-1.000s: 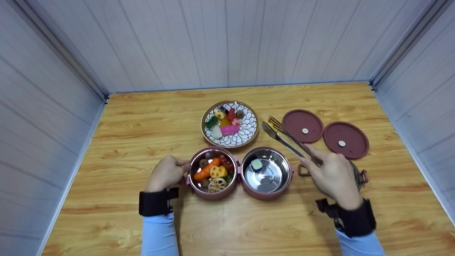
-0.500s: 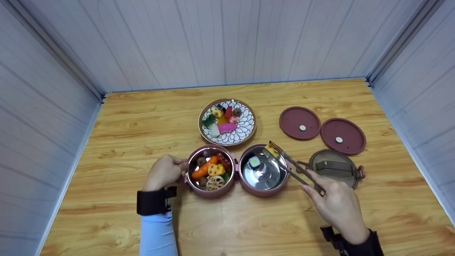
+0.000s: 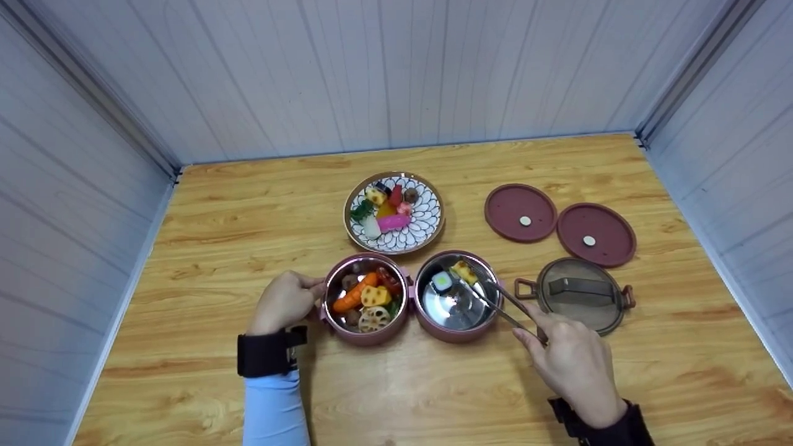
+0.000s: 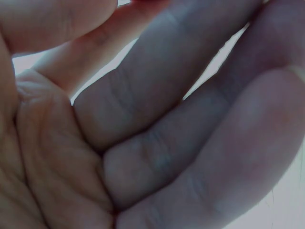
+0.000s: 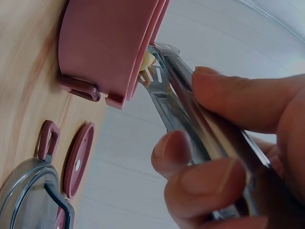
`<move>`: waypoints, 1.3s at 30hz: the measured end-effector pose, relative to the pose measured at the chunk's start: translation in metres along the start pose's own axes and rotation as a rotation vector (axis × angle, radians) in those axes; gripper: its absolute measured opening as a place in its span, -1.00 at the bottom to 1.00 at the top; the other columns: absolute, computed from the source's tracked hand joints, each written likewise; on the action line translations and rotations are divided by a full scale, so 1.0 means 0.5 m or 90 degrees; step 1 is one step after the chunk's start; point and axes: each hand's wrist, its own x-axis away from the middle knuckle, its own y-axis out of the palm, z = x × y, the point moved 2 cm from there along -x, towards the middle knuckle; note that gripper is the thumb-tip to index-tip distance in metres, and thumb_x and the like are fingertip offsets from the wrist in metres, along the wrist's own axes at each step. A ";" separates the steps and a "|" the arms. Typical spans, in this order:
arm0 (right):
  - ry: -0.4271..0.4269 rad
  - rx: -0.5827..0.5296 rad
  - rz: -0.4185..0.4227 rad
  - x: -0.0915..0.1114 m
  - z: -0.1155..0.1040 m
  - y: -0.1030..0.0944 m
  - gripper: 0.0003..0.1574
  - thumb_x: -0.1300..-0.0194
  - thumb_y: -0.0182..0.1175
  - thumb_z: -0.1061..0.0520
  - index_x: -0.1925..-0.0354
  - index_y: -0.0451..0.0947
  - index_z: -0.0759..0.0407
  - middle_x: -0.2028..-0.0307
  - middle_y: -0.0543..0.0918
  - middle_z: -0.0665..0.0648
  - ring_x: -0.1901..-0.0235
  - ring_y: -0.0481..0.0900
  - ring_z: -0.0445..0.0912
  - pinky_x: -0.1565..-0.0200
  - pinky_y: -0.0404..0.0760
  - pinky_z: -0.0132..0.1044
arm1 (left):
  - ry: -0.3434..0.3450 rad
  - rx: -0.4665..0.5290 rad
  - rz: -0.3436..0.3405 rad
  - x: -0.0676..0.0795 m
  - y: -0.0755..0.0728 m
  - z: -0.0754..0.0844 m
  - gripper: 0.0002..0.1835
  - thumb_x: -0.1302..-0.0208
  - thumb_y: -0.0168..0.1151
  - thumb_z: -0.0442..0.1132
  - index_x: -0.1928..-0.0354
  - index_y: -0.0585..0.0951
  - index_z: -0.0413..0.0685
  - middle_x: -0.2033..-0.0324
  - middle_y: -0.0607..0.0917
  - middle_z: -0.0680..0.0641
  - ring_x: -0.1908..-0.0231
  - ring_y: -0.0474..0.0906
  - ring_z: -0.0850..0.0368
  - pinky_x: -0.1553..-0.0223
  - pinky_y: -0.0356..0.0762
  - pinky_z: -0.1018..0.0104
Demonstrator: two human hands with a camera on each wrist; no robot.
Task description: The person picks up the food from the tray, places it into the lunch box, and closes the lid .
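My left hand [image 3: 284, 303] holds the left edge of a pink steel-lined pot [image 3: 367, 339] by its side handle. Inside that pot lie a carrot [image 3: 353, 296], a lotus root slice [image 3: 375, 319], a yellow holed piece [image 3: 375, 296] and other toy foods. The left wrist view shows mostly curled fingers. In my right hand [image 3: 573, 359] is a pair of metal tongs [image 5: 178, 105], gripped between thumb and fingers. Their tips reach into the second pink pot [image 5: 107, 43], with a browned yellow food piece [image 3: 463, 272] between them. Beside it in the pot sits a white-and-green piece [image 3: 442, 282].
Behind the pots stands a patterned plate [image 3: 427, 229] with several toy foods, among them a magenta piece [image 3: 393, 223]. Two maroon lids [image 3: 520, 214] lie at the right, and a glass lid [image 3: 579, 272] with a handle is in front of them.
My right hand has carried the yellow piece in the tongs leftward and down, from beside the maroon lids into the right pot. The left hand has kept its place at the left pot.
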 end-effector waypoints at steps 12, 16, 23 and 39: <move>0.005 0.011 -0.031 -0.013 0.005 0.019 -0.42 -0.16 0.46 -0.04 -0.12 0.66 0.12 0.66 0.35 -0.05 0.70 0.26 -0.12 0.67 0.20 -0.23 | 0.026 -0.023 0.018 0.009 -0.001 0.003 -0.74 -0.37 0.23 -0.15 -0.01 0.74 -0.02 0.21 0.75 -0.07 0.44 0.58 0.07 0.21 0.48 0.06; 0.009 0.011 -0.042 -0.017 0.005 0.019 -0.41 -0.15 0.46 -0.05 -0.12 0.66 0.13 0.62 0.47 0.01 0.68 0.31 -0.09 0.67 0.23 -0.21 | 0.013 -0.017 0.019 0.013 0.001 0.002 -0.74 -0.36 0.23 -0.15 -0.01 0.74 -0.02 0.14 0.74 -0.10 0.39 0.59 0.05 0.19 0.47 0.04; 0.022 -0.014 -0.051 -0.017 0.008 0.004 -0.40 -0.17 0.44 -0.08 -0.13 0.65 0.14 0.65 0.36 -0.10 0.69 0.24 -0.14 0.65 0.21 -0.23 | 0.010 -0.019 0.035 0.017 0.008 0.003 -0.72 -0.36 0.25 -0.12 -0.03 0.73 -0.02 0.21 0.76 -0.11 0.47 0.60 0.05 0.24 0.47 0.09; 0.019 -0.052 0.011 -0.034 0.047 -0.030 -0.31 -0.18 0.44 -0.13 -0.19 0.60 0.14 0.68 0.32 -0.01 0.75 0.07 -0.21 0.73 0.07 -0.29 | 0.052 -0.066 0.007 0.019 -0.012 0.007 -0.63 -0.44 0.16 -0.01 -0.11 0.68 -0.03 0.54 0.72 -0.04 0.58 0.62 0.06 0.42 0.45 0.16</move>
